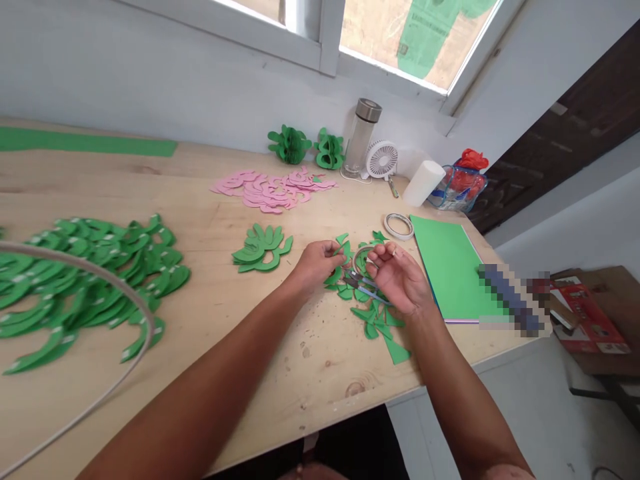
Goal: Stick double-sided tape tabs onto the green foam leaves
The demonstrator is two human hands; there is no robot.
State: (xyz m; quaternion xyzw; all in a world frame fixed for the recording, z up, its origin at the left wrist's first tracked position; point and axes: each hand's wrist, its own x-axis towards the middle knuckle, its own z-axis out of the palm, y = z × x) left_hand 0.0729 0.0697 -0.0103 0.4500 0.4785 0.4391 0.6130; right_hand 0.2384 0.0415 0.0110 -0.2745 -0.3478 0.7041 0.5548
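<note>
My left hand is closed in a pinch, with what looks like a thin green cut piece at its fingertips. My right hand is turned palm up, fingers curled, with a tiny white bit at the fingertips; its kind is too small to tell. Between and below the hands lies a heap of green scraps. A pair of scissors rests on it, partly hidden by my right hand. A tape roll sits among the scraps. Left of the hands is a stack of green leaf-shaped pieces.
A large pile of curved green pieces with white patches covers the left side. Pink cutouts lie behind. A glass bottle, small fan, white roll, another tape roll and green sheets stand or lie rightward.
</note>
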